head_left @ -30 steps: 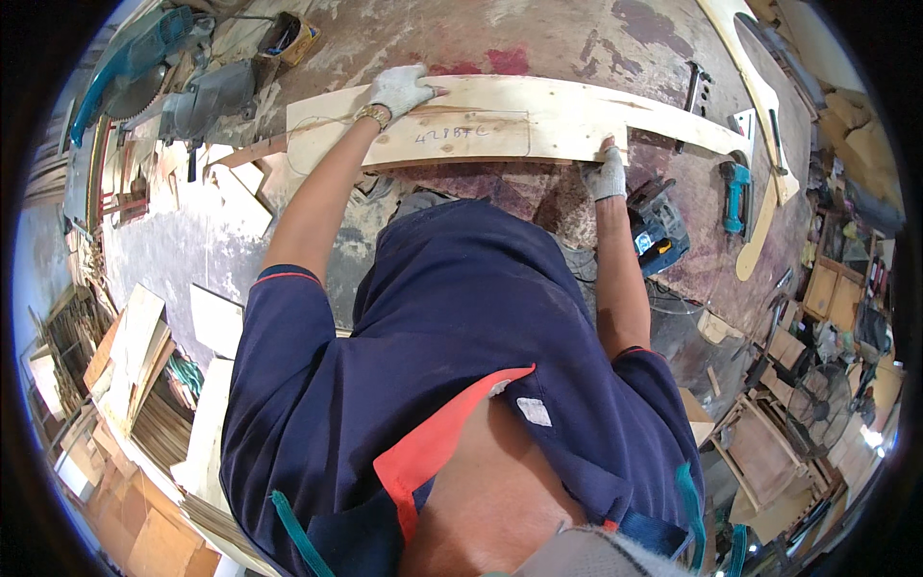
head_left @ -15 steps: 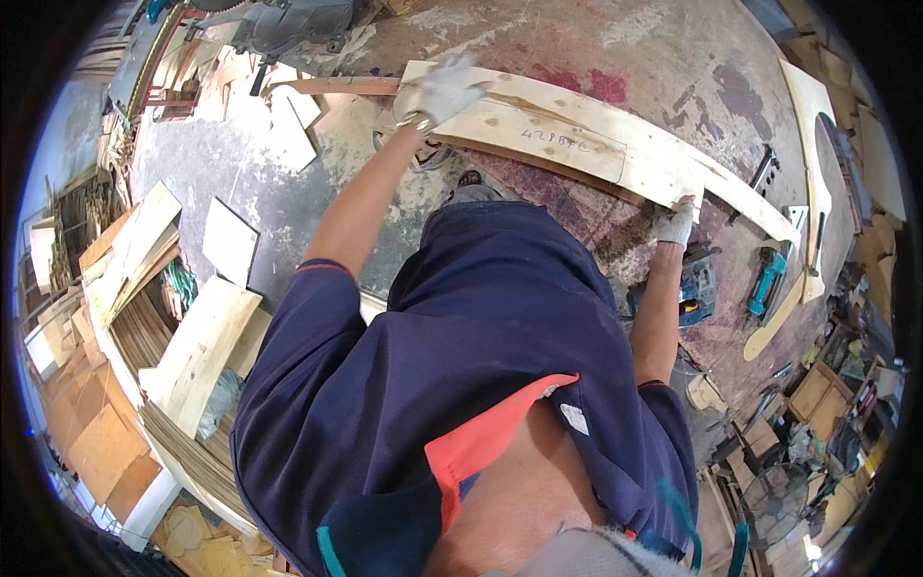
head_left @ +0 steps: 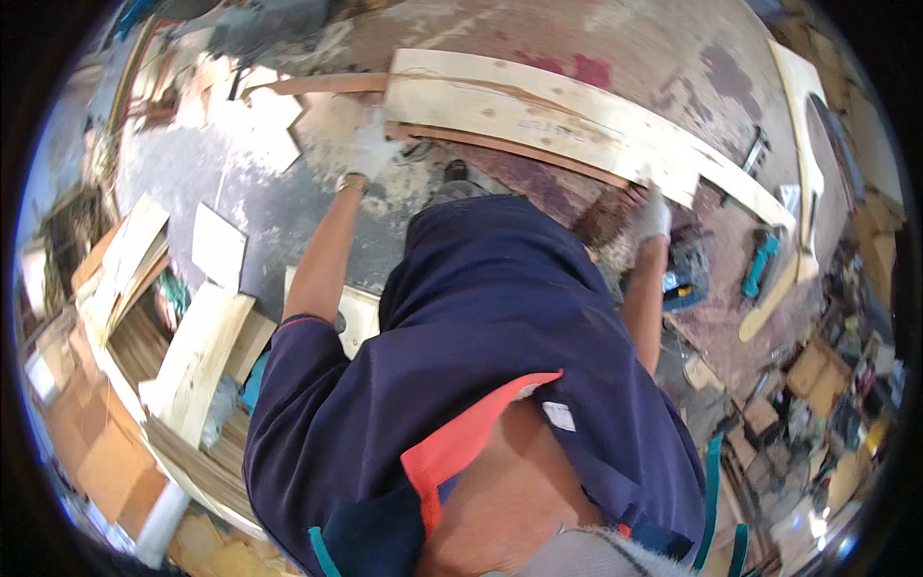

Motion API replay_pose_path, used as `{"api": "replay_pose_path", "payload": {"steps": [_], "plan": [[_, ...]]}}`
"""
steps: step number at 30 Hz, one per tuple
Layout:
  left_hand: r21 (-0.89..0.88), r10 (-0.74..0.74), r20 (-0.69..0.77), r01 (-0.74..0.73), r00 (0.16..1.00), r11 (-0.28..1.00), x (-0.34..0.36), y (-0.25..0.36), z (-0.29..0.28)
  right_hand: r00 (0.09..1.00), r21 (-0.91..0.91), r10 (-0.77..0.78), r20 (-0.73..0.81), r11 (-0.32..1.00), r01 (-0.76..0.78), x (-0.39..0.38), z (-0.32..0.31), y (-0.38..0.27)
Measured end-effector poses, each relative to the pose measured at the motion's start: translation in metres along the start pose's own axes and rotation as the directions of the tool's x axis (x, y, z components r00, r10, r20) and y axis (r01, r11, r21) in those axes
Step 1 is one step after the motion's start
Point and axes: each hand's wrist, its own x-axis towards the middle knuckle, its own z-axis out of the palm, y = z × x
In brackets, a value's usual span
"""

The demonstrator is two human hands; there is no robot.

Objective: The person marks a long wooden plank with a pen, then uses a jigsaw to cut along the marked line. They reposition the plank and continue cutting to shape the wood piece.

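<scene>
A long pale wooden board (head_left: 538, 111) lies across in front of me, with pencil marks on top and a step cut in its near right edge. Under its near edge shows a reddish-brown strip (head_left: 510, 146). My right hand (head_left: 654, 216), in a white glove, has its fingers closed at the board's near edge, just left of the step. My left hand (head_left: 378, 149), gloved too, is smeared by motion just off the board's left end. Its fingers cannot be made out.
A blue power tool (head_left: 685, 274) and a teal power tool (head_left: 760, 262) lie on the floor at right, near a black clamp (head_left: 757, 151). Curved wooden pieces (head_left: 803, 144) stand beyond them. Offcuts (head_left: 207, 351) are piled at left, and mixed clutter (head_left: 832, 385) fills the lower right.
My left hand has come off the board's top, moving left and nearer to me. My right hand has slid left along the near edge, away from the step. The board looks unmoved.
</scene>
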Motion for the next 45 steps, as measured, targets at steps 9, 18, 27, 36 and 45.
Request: {"api": "replay_pose_path", "payload": {"steps": [9, 18, 27, 36, 45], "plan": [[-0.292, 0.094, -0.073, -0.112, 0.993, 0.95, 0.013, 0.026, 0.022, 0.928, 0.137, -0.189, -0.321, 0.96, 0.243, -0.021, 0.044, -0.004], [-0.399, 0.022, -0.047, -0.039, 0.999, 0.916, -0.001, 0.022, 0.005, 0.943, 0.05, -0.25, -0.219, 0.963, 0.266, -0.056, 0.054, 0.018], [-0.006, 0.092, -0.127, -0.094, 0.988, 0.996, -0.025, 0.02, -0.003, 0.95, 0.052, -0.299, -0.096, 0.951, 0.304, -0.042, 0.079, 0.017], [-0.315, -0.272, 0.005, 0.259, 0.962, 0.913, -0.062, 0.021, -0.015, 0.978, -0.05, -0.205, 0.03, 0.977, 0.207, -0.035, 0.109, -0.015], [-0.105, -0.038, -0.13, 0.024, 0.991, 0.994, -0.06, -0.021, 0.003, 0.953, 0.035, -0.303, -0.021, 0.952, 0.303, -0.025, 0.121, -0.012]]}}
